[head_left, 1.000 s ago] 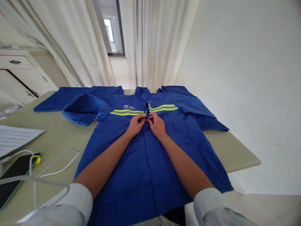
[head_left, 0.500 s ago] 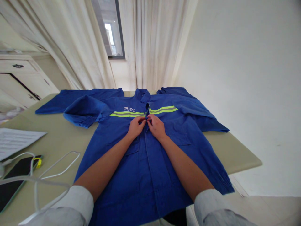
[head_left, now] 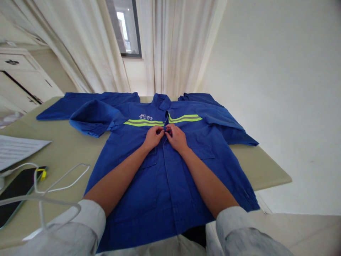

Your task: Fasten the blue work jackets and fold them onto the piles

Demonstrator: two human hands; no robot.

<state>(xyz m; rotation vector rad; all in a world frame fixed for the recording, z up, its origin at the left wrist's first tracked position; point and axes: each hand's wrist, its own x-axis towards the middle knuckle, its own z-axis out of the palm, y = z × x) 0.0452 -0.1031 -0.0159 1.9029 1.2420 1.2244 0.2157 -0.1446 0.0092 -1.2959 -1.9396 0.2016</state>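
Note:
A blue work jacket (head_left: 138,177) lies flat and face up on the table, with its sleeves folded back across the shoulders. A yellow-green reflective stripe (head_left: 144,123) crosses its chest, beside a small white embroidered logo. My left hand (head_left: 153,138) and my right hand (head_left: 177,138) meet at the front placket (head_left: 166,132) just below the stripe. Fingers of both hands pinch the edges of the cloth there. Those fingers hide any button or buttonhole. My white shirt cuffs show at the bottom of the view.
The table (head_left: 61,142) has a black phone (head_left: 16,192), a white cable (head_left: 61,186) and a printed paper sheet (head_left: 18,151) at left. The table's right edge is past the jacket. Beyond stand white curtains (head_left: 170,46) and a cabinet (head_left: 18,74).
My hands stay pinched at the placket and have drawn slightly closer together. The whole scene sits a little higher in the view because the camera has tilted.

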